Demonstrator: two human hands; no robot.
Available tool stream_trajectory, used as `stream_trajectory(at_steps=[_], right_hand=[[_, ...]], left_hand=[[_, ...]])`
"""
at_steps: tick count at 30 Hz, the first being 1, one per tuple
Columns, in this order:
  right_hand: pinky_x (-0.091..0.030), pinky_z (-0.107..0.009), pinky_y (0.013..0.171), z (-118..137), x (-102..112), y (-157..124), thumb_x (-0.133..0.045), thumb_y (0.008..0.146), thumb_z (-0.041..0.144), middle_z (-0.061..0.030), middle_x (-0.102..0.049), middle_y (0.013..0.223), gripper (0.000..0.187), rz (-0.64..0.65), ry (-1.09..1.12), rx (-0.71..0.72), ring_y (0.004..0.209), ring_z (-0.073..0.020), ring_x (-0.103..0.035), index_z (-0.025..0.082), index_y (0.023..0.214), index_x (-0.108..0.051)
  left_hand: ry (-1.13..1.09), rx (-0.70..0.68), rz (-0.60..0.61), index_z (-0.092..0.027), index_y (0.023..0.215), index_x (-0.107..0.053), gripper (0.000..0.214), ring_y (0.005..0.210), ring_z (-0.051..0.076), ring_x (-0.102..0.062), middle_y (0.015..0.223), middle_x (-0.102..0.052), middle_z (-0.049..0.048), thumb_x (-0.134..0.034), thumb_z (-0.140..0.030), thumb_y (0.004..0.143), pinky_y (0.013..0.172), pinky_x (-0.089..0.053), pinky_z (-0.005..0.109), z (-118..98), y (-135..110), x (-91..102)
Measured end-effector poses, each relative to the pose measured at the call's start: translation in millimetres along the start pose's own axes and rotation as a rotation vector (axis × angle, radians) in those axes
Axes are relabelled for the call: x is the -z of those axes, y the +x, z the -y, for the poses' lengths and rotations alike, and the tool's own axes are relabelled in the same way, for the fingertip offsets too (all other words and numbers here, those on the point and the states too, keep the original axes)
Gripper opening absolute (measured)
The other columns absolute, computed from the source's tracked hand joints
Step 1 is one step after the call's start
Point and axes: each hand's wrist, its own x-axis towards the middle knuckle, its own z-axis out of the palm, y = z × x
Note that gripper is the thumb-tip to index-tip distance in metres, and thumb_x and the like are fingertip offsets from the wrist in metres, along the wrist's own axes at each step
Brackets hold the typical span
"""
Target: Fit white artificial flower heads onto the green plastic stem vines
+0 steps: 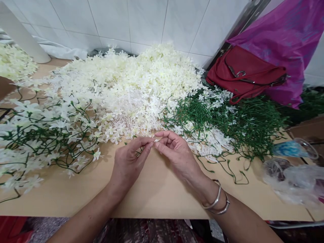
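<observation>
My left hand and my right hand meet fingertip to fingertip over the pale wooden table. Both pinch a small white flower piece between them; a thin green stem shows under the left fingers. Just beyond the hands lies a big heap of loose white artificial flowers. A pile of bare green stems lies to the right of the heap. Finished green vines with white flowers spread at the left. Two silver bangles sit on my right wrist.
A red handbag and a purple plastic bag stand at the back right against the white tiled wall. Clear plastic bags and a blue-patterned plastic cup lie at the right edge. A white post stands at the back left.
</observation>
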Motion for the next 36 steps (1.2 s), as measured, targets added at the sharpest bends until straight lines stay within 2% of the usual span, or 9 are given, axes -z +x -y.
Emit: stream_trajectory(at_steps=[6, 9, 13, 18, 23, 25, 27, 32, 36], right_hand=[[-0.049, -0.034, 0.072, -4, 0, 1, -0.077, 0.082, 0.025, 0.0010, -0.068, 0.076, 0.012, 0.029, -0.068, 0.083, 0.072, -0.0152, -0.059, 0.024, 0.094, -0.077], [-0.050, -0.034, 0.075, -8, 1, 3, -0.078, 0.084, 0.026, -0.0001, -0.071, 0.080, 0.004, 0.006, -0.108, 0.164, 0.075, -0.0163, -0.062, 0.025, 0.088, -0.077], [-0.051, -0.034, 0.079, -13, 4, 7, -0.079, 0.085, 0.026, 0.0005, -0.073, 0.082, 0.002, -0.006, -0.081, 0.290, 0.078, -0.0163, -0.064, 0.025, 0.085, -0.077], [-0.053, -0.035, 0.089, -13, 6, 9, -0.081, 0.088, 0.029, -0.0007, -0.073, 0.090, 0.006, 0.037, -0.019, 0.344, 0.089, -0.0176, -0.067, 0.026, 0.088, -0.077], [-0.050, -0.040, 0.108, -11, 8, 11, -0.080, 0.090, 0.030, -0.0035, -0.076, 0.115, 0.009, 0.026, 0.012, 0.373, 0.115, -0.0206, -0.068, 0.026, 0.089, -0.073], [-0.052, -0.039, 0.103, -12, 11, 14, -0.078, 0.092, 0.032, -0.0038, -0.077, 0.108, 0.011, -0.009, 0.000, 0.371, 0.107, -0.0200, -0.070, 0.025, 0.090, -0.071], [-0.054, -0.036, 0.092, -12, 14, 16, -0.079, 0.091, 0.034, -0.0029, -0.076, 0.096, 0.014, -0.063, -0.039, 0.370, 0.094, -0.0190, -0.070, 0.024, 0.089, -0.070], [-0.053, -0.032, 0.080, -10, 20, 20, -0.080, 0.088, 0.033, -0.0015, -0.071, 0.084, 0.015, -0.136, -0.090, 0.375, 0.082, -0.0179, -0.066, 0.023, 0.088, -0.068], [-0.053, -0.033, 0.078, -8, 23, 22, -0.081, 0.085, 0.034, -0.0009, -0.070, 0.082, 0.018, -0.168, -0.109, 0.385, 0.080, -0.0182, -0.064, 0.024, 0.087, -0.066]], left_hand=[[-0.046, 0.029, 0.037, -0.024, 0.101, -0.076, 0.014, 0.086, 0.014, -0.078, 0.096, -0.083, -0.0010, -0.066, -0.014, 0.097, 0.079, -0.059, 0.022, 2, 1, 2.5], [-0.055, -0.006, 0.035, -0.023, 0.100, -0.076, 0.015, 0.085, 0.014, -0.078, 0.094, -0.082, -0.0009, -0.065, -0.013, 0.097, 0.078, -0.059, 0.021, 3, 0, 2.9], [-0.108, -0.053, 0.016, -0.022, 0.106, -0.074, 0.014, 0.097, 0.015, -0.078, 0.103, -0.082, 0.0015, -0.066, -0.014, 0.097, 0.088, -0.059, 0.023, -1, -4, 4.0], [-0.216, 0.069, 0.011, -0.023, 0.110, -0.071, 0.012, 0.102, 0.015, -0.076, 0.109, -0.080, 0.0020, -0.066, -0.020, 0.100, 0.092, -0.058, 0.025, -6, -7, 6.3], [-0.283, 0.216, -0.213, -0.022, 0.114, -0.069, 0.014, 0.105, 0.019, -0.073, 0.118, -0.075, 0.0060, -0.064, -0.027, 0.102, 0.095, -0.056, 0.033, -2, -2, 9.1], [-0.202, 0.234, -0.285, -0.022, 0.115, -0.068, 0.016, 0.100, 0.019, -0.071, 0.115, -0.073, 0.0064, -0.065, -0.028, 0.101, 0.091, -0.055, 0.033, 3, 1, 11.3], [-0.045, 0.195, -0.274, -0.021, 0.112, -0.068, 0.014, 0.094, 0.019, -0.068, 0.108, -0.073, 0.0057, -0.065, -0.026, 0.100, 0.086, -0.054, 0.034, 8, 3, 13.5], [0.467, -0.012, -0.085, -0.020, 0.093, -0.071, 0.011, 0.101, 0.029, -0.064, 0.103, -0.068, 0.0094, -0.069, -0.029, 0.096, 0.089, -0.048, 0.045, 13, -2, 13.8], [0.723, -0.035, 0.044, -0.020, 0.088, -0.071, 0.020, 0.103, 0.036, -0.062, 0.107, -0.068, 0.0123, -0.076, -0.039, 0.090, 0.086, -0.044, 0.049, 11, -10, 11.2]])
